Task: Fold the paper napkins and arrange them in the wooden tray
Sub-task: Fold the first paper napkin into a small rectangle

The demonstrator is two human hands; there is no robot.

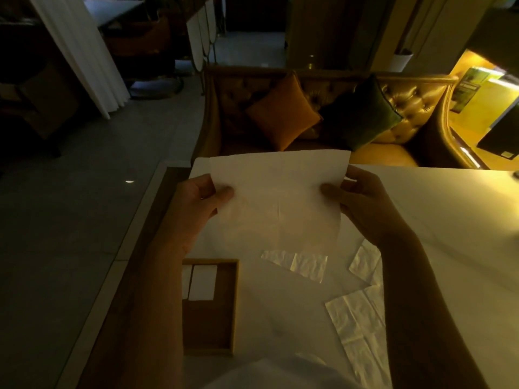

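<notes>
An unfolded white paper napkin [276,192] is held up flat above the table between both hands. My left hand [200,203] pinches its left edge with thumb on top. My right hand [362,200] pinches its right edge the same way. Below my left forearm sits the wooden tray [224,313], which holds a folded white napkin [202,282] at its far end, with another beside it partly hidden by my arm. More napkins [355,324] lie flat on the table at the right, near my right forearm.
The white table [449,220] stretches to the right. A clear plastic wrapper [297,264] lies in the middle of it. A tufted sofa with an orange cushion [282,113] and a dark green cushion [362,112] stands beyond the table's far edge. Grey floor lies to the left.
</notes>
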